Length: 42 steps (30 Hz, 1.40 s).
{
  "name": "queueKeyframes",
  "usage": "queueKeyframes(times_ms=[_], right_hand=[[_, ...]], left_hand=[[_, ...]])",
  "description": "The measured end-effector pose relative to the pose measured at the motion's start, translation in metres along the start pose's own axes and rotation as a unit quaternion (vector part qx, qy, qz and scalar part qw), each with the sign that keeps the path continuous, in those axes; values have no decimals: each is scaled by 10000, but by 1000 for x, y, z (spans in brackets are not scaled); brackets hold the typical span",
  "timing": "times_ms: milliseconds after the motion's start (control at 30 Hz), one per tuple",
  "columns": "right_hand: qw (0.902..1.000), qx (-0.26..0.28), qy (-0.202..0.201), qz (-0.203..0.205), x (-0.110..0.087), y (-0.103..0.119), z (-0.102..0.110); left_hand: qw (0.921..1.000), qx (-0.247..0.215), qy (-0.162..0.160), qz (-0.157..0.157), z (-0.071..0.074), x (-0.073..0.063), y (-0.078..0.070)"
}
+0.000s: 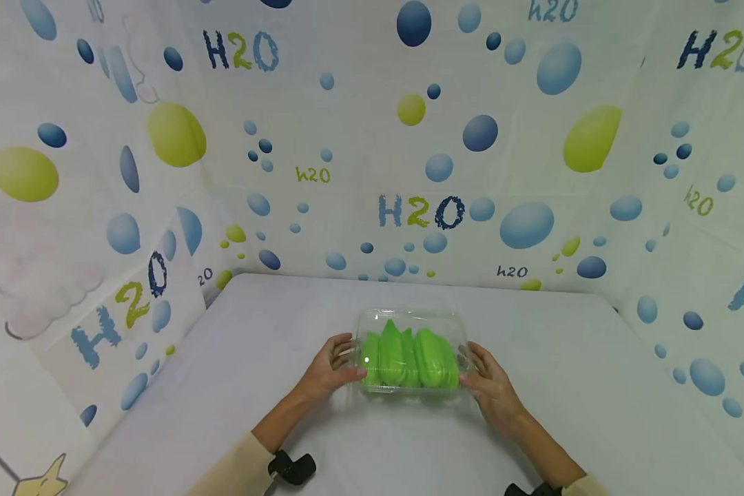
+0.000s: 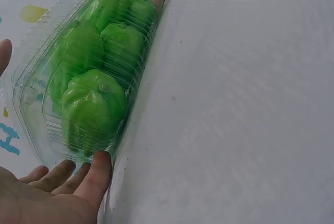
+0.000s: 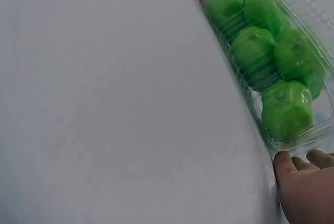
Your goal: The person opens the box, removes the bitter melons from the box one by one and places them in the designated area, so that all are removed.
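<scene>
A clear plastic clamshell box (image 1: 409, 318) sits on the white table, its lid apparently down. Several bright green, lumpy pieces (image 1: 393, 355), like fruit or vegetables, fill it; their exact kind cannot be told. My left hand (image 1: 330, 368) grips the box's left end, thumb at the near corner and fingers along the side. At the opposite end, my right hand (image 1: 492, 389) holds the box in much the same way. The left wrist view shows fingertips (image 2: 99, 174) against the box's end wall. In the right wrist view, the thumb (image 3: 284, 165) touches the lower corner.
A white cloth (image 1: 273, 310) covers the table. Behind and at both sides hang white curtains (image 1: 359, 124) printed with blue and green bubbles and H2O lettering. Dark wrist cameras (image 1: 293, 468) are strapped over beige sleeves (image 1: 235, 468).
</scene>
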State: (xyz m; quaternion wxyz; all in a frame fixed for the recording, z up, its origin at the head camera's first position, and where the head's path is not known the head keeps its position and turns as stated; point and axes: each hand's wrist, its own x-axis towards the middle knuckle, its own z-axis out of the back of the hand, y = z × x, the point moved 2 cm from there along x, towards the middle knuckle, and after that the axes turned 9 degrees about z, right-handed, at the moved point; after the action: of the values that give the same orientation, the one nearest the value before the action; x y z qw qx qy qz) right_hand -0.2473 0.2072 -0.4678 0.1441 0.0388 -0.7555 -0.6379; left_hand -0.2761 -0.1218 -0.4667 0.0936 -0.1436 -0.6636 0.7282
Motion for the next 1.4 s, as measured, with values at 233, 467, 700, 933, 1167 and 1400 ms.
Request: queueKeyframes(times_ms=[233, 467, 700, 933, 1167, 1400], right_hand=[[9995, 188, -113, 220, 0, -2, -2], [9992, 196, -289, 186, -1, -3, -2], [9988, 194, -414, 146, 0, -3, -3], [9985, 227, -458, 210, -2, -4, -1], [9968, 305, -655, 351, -1, -11, 3], [9899, 453, -1275, 413, -2, -12, 0]], left_hand=[[9999, -58, -41, -123, 1, -1, 1], [9998, -21, -97, -162, 0, -3, 0], [9999, -29, -49, -134, 0, -4, 0], [9996, 165, -222, -71, 0, -3, 2], [9977, 354, -532, -226, 0, -4, 5], [9957, 301, -837, -275, -1, -4, 5]])
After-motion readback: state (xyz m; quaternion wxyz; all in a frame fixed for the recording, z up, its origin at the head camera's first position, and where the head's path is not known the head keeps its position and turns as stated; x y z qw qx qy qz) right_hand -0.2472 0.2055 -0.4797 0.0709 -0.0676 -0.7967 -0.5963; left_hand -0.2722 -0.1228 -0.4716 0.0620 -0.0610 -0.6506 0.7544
